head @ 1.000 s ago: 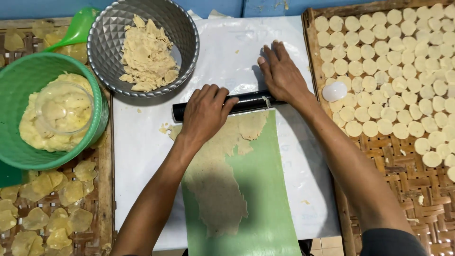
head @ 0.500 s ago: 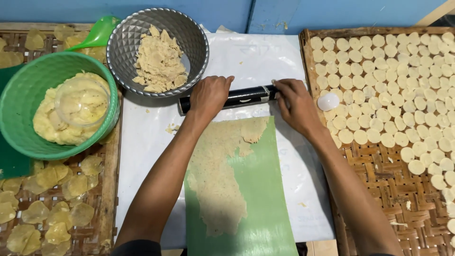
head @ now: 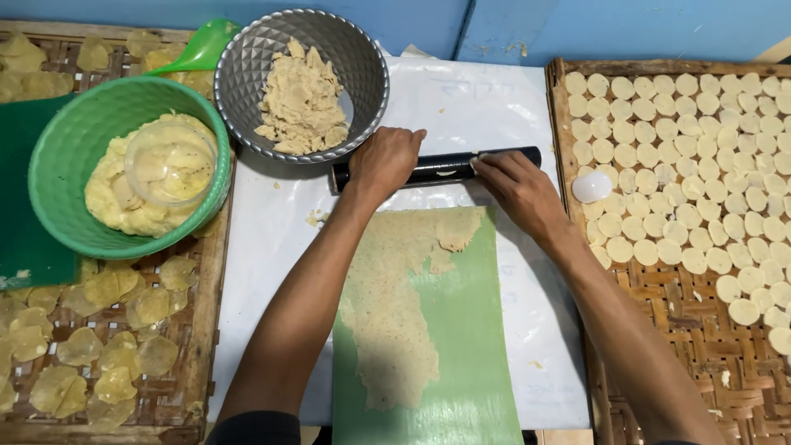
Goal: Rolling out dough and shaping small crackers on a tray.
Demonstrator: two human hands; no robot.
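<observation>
Light is even and fairly bright, falling from above. Shadows are soft: a dim one lies under the metal bowl (head: pixel 301 82) and beside the green bowl (head: pixel 124 165). The white sheet (head: pixel 486 107) shows mild glare near its top, and the roller (head: pixel 435 168) carries a thin highlight. Focus is sharp across the view; slight softness and bending appear at the corners.
</observation>
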